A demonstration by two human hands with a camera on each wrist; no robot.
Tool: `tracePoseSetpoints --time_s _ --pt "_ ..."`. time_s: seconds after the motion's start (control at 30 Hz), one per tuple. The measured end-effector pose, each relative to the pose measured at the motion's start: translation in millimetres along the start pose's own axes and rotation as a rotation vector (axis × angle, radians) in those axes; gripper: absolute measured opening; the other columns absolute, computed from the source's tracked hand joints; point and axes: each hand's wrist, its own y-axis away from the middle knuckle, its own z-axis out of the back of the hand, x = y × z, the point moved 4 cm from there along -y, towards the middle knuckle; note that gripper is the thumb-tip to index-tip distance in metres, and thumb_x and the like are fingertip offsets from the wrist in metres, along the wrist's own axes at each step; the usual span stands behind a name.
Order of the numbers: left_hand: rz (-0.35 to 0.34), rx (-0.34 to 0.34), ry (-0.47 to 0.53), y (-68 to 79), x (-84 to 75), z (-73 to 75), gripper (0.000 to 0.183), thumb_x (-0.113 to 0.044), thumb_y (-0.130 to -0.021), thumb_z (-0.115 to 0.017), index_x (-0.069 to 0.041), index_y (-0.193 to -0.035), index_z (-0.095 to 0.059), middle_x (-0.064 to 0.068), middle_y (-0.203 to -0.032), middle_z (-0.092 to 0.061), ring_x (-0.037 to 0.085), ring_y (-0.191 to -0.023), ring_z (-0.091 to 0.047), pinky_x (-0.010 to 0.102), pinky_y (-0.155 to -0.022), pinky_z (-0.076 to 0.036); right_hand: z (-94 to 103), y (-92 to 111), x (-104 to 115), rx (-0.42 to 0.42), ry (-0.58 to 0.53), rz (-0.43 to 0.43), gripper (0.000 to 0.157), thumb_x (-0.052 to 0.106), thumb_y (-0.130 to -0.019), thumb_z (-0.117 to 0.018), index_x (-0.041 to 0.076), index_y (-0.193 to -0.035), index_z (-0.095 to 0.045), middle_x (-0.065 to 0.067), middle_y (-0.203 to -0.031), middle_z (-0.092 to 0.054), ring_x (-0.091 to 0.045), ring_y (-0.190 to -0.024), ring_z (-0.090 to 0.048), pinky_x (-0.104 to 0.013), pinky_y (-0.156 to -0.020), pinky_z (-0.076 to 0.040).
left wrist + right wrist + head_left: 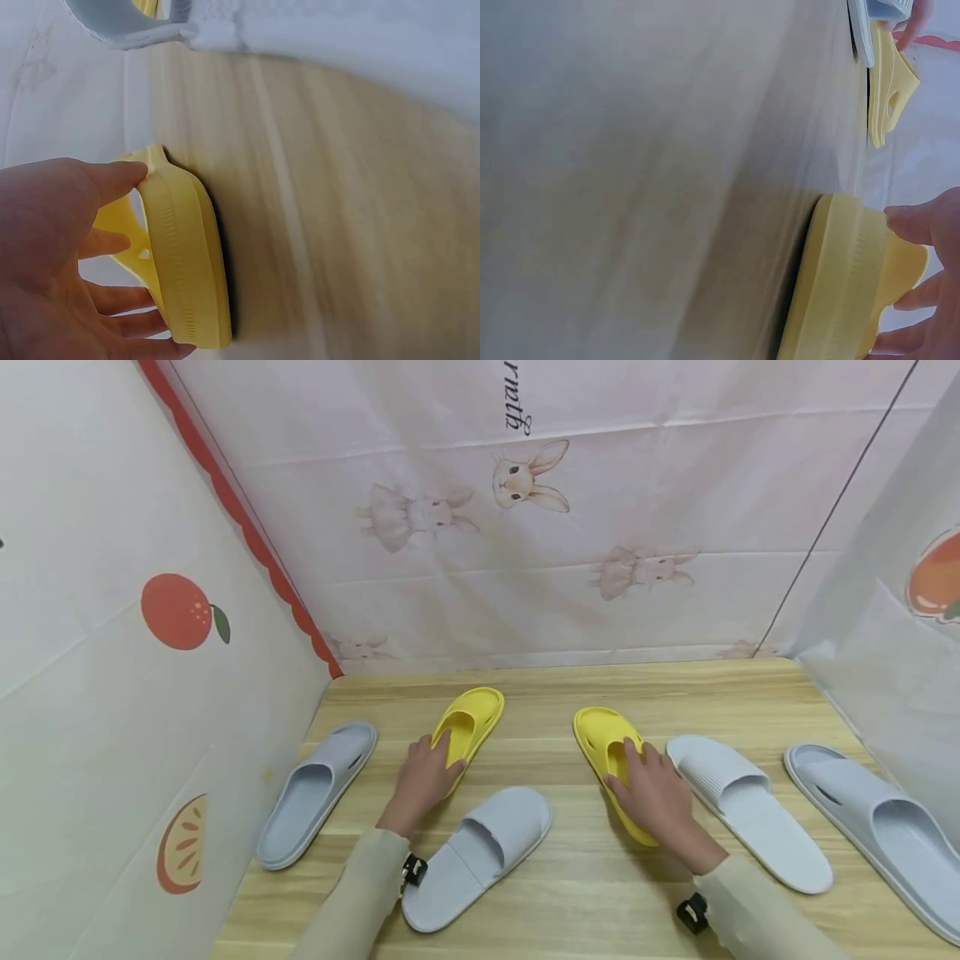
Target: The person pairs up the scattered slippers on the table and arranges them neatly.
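My left hand (422, 777) spans the rear of a yellow slipper (482, 703), thumb on one edge and fingers toward the other side. In the left wrist view, the thumb touches the rim of that yellow slipper (184, 247), which stands flat on the wood. Over the heel half of a second yellow slipper (600, 725), my right hand (658, 793) holds it by its sides. The right wrist view shows thumb and fingers around this slipper (840, 285). Both yellow slippers point away from me, toes angled inward.
A pale grey ribbed slipper (517, 818) lies by my left wrist, and its look-alike (780, 835) is right of my right hand. A blue-grey slipper (318, 793) lies far left, another (877, 810) far right. Printed cloth walls (645, 627) border the wooden surface (547, 893).
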Motion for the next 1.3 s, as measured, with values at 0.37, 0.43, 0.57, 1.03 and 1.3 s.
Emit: tracePoseSetpoints --time_s 0.37,0.43,0.57,1.03,1.3 --pt "0.036 0.043 0.035 -10.3 -14.4 -0.9 0.066 -0.042 -0.099 -0.062 -0.008 -0.152 -0.042 0.029 -0.139 -0.047 0.042 -0.125 -0.048 0.056 -0.095 -0.05 -6.1 -20 5 -0.004 0.015 -0.013 0.073 0.045 -0.096 -0.063 0.003 -0.15 -0.039 -0.03 -0.136 -0.05 -0.053 -0.116 -0.052 -0.066 -0.069 -0.05" --pt "0.036 0.041 0.037 -11.9 -16.3 -0.5 0.067 -0.042 -0.098 -0.062 -0.008 -0.152 -0.042 0.029 -0.138 -0.048 0.042 -0.125 -0.048 0.055 -0.096 -0.05 -7.2 -22 5 -0.004 0.015 -0.017 0.073 0.045 -0.096 -0.064 0.003 -0.15 -0.039 -0.03 -0.134 -0.051 -0.052 -0.113 -0.053 -0.065 -0.067 -0.05" --pt "0.038 0.027 0.049 -15.9 -19.8 0.6 0.067 -0.042 -0.098 -0.064 -0.008 -0.151 -0.043 0.029 -0.136 -0.049 0.042 -0.123 -0.049 0.054 -0.094 -0.05 -9.0 -28 7 -0.005 0.008 -0.018 0.073 0.045 -0.096 -0.064 0.002 -0.15 -0.039 -0.031 -0.131 -0.051 -0.052 -0.112 -0.054 -0.064 -0.067 -0.05" --pt "0.065 0.024 0.05 -34.4 -29.8 -4.1 0.071 -0.044 -0.096 -0.065 -0.011 -0.154 -0.039 0.028 -0.133 -0.048 0.041 -0.122 -0.049 0.053 -0.09 -0.052 -10.6 -50 18 -0.005 -0.023 -0.029 0.072 0.044 -0.095 -0.065 0.001 -0.147 -0.04 -0.031 -0.124 -0.053 -0.051 -0.107 -0.054 -0.062 -0.066 -0.051" --pt "0.07 0.026 0.079 -41.8 -35.8 -7.2 0.073 -0.043 -0.096 -0.066 -0.012 -0.155 -0.035 0.027 -0.132 -0.048 0.04 -0.122 -0.048 0.053 -0.087 -0.052 -13.8 -60 23 -0.001 -0.031 -0.052 0.072 0.046 -0.096 -0.064 0.002 -0.148 -0.04 -0.031 -0.126 -0.053 -0.051 -0.11 -0.053 -0.062 -0.07 -0.051"
